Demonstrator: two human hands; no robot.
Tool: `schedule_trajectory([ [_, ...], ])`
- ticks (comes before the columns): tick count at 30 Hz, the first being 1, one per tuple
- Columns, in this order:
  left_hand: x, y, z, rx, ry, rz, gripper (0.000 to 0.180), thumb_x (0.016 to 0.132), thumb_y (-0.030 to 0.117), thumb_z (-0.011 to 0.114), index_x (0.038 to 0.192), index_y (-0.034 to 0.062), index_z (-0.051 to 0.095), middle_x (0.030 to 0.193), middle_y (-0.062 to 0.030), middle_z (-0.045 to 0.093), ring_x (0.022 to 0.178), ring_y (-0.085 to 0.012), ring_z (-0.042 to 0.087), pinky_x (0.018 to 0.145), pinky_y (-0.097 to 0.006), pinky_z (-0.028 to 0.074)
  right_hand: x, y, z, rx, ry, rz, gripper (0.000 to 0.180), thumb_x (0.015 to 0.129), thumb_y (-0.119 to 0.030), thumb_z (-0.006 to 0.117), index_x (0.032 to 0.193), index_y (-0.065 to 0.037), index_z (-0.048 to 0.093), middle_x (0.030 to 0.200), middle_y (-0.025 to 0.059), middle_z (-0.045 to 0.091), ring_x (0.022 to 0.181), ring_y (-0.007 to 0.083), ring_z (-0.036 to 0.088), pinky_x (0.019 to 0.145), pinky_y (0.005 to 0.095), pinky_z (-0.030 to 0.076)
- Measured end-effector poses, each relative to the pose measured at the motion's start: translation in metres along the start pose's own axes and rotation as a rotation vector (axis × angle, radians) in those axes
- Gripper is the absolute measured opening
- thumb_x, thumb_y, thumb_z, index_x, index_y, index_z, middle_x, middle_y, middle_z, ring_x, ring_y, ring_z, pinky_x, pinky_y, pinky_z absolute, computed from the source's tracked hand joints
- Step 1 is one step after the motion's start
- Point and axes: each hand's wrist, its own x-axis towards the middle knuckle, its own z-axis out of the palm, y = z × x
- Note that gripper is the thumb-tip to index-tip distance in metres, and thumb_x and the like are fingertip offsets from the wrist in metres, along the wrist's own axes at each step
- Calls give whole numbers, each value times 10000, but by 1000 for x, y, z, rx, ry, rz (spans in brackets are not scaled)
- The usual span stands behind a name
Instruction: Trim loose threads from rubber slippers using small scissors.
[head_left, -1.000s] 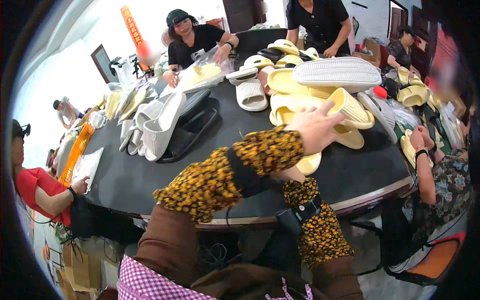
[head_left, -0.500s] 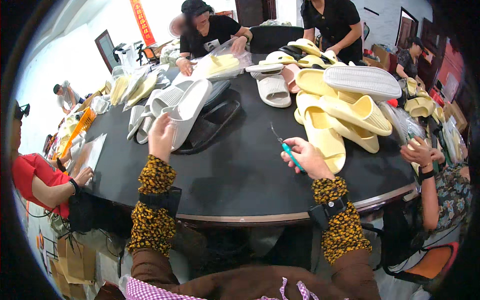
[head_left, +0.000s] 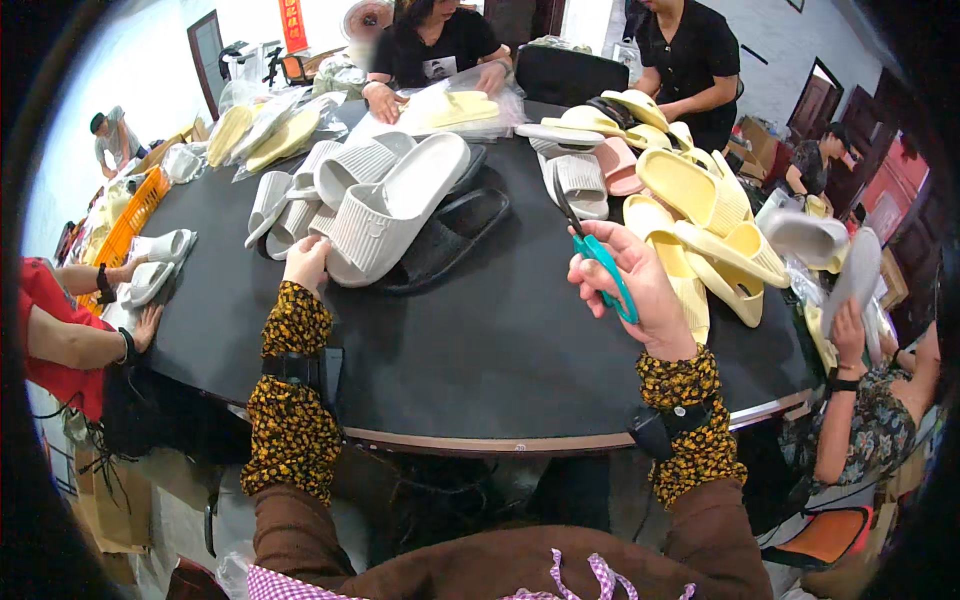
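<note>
Left hand (head_left: 305, 262): fingers curled on the near end of a white ribbed slipper (head_left: 385, 212), top of a pile left of centre on the desk (head_left: 480, 350).
Right hand (head_left: 640, 290): raised over the desk, fingers closed round teal-handled scissors (head_left: 590, 245), blades pointing up and away.
Step, as judged: a slipper is being picked up for trimming. The next move seems to call for bringing slipper and blades together.
Desk: round, black, wood-edged; a dark slipper (head_left: 450, 235) beside the white pile, yellow slippers (head_left: 700, 215) heaped at right, bagged pairs at far left.
Room: other people seated around the rim; orange crate (head_left: 125, 215) far left; doors on far wall.
</note>
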Motion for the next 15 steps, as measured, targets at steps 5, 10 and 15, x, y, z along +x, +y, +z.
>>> schedule_trajectory([
  [5, -20, 15, 18, 21, -223, 32, 483, 817, 236, 611, 1197, -47, 516, 948, -76, 608, 742, -133, 567, 611, -273, 459, 6, -4, 13, -55, -32, 24, 396, 844, -107, 627, 1197, -29, 465, 837, 67, 592, 619, 72, 555, 490, 187, 443],
  [10, -82, 73, 66, -199, -545, 60, 348, 802, 177, 626, 1108, 22, 568, 810, 1, 601, 662, -59, 543, 537, -199, 424, 13, 2, 12, -56, 30, -37, 403, 841, -112, 634, 1194, -18, 463, 836, 64, 590, 620, 69, 546, 489, 186, 437],
  [15, -100, 80, 115, -211, -545, 128, 293, 783, 74, 562, 1051, -43, 553, 833, -45, 604, 673, -104, 560, 542, -234, 456, 16, 14, 7, 45, 91, -90, 401, 838, -108, 631, 1190, -15, 462, 832, 68, 590, 614, 79, 543, 485, 197, 435],
])
